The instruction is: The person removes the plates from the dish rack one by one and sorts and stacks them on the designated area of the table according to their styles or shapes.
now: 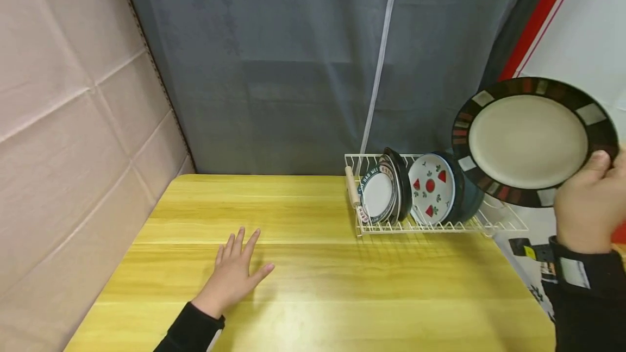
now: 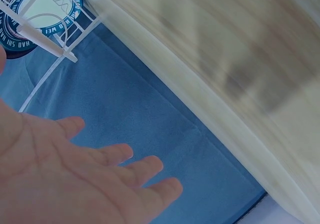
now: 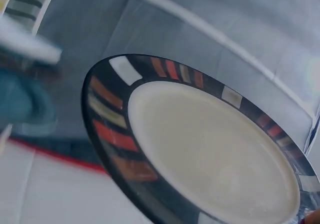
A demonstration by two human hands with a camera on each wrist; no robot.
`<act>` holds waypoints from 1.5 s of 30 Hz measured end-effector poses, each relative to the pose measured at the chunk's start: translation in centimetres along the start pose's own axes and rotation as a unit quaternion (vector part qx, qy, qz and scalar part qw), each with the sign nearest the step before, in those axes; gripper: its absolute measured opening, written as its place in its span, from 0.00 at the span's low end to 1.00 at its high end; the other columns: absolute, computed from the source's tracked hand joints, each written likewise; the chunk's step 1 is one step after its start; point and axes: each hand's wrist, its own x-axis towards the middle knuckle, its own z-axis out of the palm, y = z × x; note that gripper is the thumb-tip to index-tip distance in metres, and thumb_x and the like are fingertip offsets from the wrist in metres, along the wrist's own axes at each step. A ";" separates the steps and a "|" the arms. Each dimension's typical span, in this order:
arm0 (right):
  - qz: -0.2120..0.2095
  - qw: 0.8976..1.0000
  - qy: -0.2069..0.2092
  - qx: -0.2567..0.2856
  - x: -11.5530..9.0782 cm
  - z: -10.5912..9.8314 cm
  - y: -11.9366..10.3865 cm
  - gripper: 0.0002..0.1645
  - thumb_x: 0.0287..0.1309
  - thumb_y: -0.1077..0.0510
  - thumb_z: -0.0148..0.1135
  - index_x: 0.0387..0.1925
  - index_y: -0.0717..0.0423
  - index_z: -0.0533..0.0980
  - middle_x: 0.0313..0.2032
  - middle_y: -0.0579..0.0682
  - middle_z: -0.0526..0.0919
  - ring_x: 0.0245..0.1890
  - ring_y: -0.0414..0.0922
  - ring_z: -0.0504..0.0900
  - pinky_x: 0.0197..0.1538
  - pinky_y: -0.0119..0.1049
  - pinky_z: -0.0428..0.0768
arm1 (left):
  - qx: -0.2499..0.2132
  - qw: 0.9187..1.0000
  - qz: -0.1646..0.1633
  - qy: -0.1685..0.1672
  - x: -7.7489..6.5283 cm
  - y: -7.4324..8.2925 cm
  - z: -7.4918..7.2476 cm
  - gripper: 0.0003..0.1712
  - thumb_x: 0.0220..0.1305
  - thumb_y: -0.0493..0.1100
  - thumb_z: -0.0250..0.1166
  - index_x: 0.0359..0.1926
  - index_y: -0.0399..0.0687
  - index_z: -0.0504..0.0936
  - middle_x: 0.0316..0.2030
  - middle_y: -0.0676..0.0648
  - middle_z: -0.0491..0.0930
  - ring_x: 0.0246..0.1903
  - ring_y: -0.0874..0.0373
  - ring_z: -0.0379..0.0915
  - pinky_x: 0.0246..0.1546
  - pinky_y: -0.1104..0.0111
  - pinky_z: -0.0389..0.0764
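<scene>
A large plate [image 1: 528, 140] with a cream middle and a dark rim of red, brown and white blocks is held up at the right by my right hand [image 1: 589, 205], thumb over its edge. In the right wrist view the same plate [image 3: 210, 149] fills much of the picture, with only a bit of the hand at the lower right corner. My left hand [image 1: 232, 273] is spread above the table, its fingers straight and holding nothing. The left wrist view shows that hand [image 2: 75, 169] palm side, fingers extended.
A cream wire dish rack [image 1: 425, 231] stands at the table's back right, holding several upright dishes, including a strawberry-patterned plate [image 1: 430, 189] and a small lettered plate [image 1: 377, 194]. Behind the wooden table [image 1: 293, 287] hangs a grey curtain [image 1: 269, 69]; a pale wall [image 1: 73, 124] rises at left.
</scene>
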 end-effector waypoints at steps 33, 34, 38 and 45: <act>0.018 0.959 -0.254 0.124 -17.5 3.8 1.2 0.15 0.84 0.69 0.56 0.60 0.78 0.81 0.30 0.51 0.83 0.31 0.26 0.69 0.37 0.17 0.68 | -0.066 0.998 0.013 -0.020 0.3 1.3 1.3 0.52 0.86 0.64 0.61 0.93 0.45 0.50 0.91 0.25 0.39 0.90 0.19 0.32 0.87 0.22 0.34; 0.021 0.957 -0.264 0.121 -17.9 3.9 1.2 0.15 0.84 0.70 0.56 0.60 0.79 0.81 0.28 0.56 0.79 0.29 0.27 0.67 0.34 0.18 0.67 | -0.072 0.997 0.015 -0.020 0.4 1.4 1.3 0.51 0.87 0.63 0.61 0.93 0.45 0.50 0.91 0.25 0.39 0.89 0.19 0.33 0.87 0.22 0.34; 0.050 0.943 -0.306 0.120 -19.4 4.1 1.0 0.16 0.85 0.70 0.55 0.61 0.79 0.80 0.28 0.56 0.75 0.25 0.31 0.66 0.30 0.23 0.66 | -0.083 0.996 0.021 -0.014 0.4 2.0 1.5 0.50 0.86 0.61 0.63 0.93 0.44 0.52 0.90 0.23 0.43 0.89 0.17 0.37 0.87 0.22 0.38; 0.075 0.931 -0.332 0.131 -21.7 4.7 0.6 0.14 0.84 0.70 0.56 0.58 0.80 0.80 0.37 0.66 0.85 0.29 0.30 0.70 0.33 0.23 0.70 | -0.091 0.996 0.019 0.003 0.4 2.4 2.1 0.49 0.85 0.59 0.65 0.92 0.45 0.55 0.90 0.24 0.46 0.87 0.16 0.43 0.85 0.19 0.45</act>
